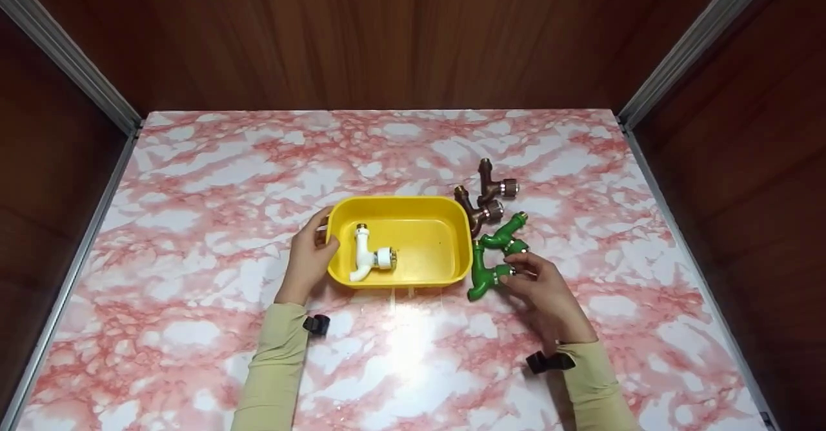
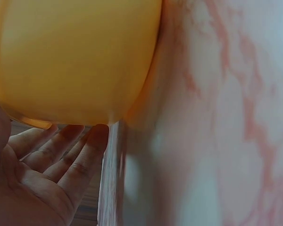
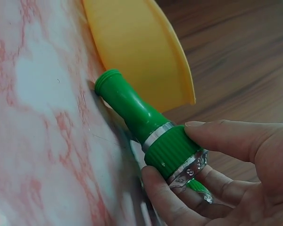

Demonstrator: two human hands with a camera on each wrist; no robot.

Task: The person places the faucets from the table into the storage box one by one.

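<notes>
A yellow plastic tub [image 1: 400,208] stands on the table with a white tap [image 1: 364,253] lying inside at its left. My left hand [image 1: 313,253] holds the tub's left end, thumb at the rim and fingers along the outside; in the left wrist view the fingertips [image 2: 100,134] meet the yellow wall. With thumb and fingers, my right hand [image 1: 542,289] pinches the ribbed knob of a green tap [image 1: 481,273], just right of the tub. The right wrist view shows this green tap [image 3: 132,108] close up, its spout beside the tub wall [image 3: 141,47].
A second green tap [image 1: 503,234] lies just behind the pinched one. Two brown taps, one [image 1: 477,211] against the tub's right end and another [image 1: 488,182] farther back, lie beyond it. Wood-grain panels [image 1: 387,37] border the marbled table [image 1: 213,257].
</notes>
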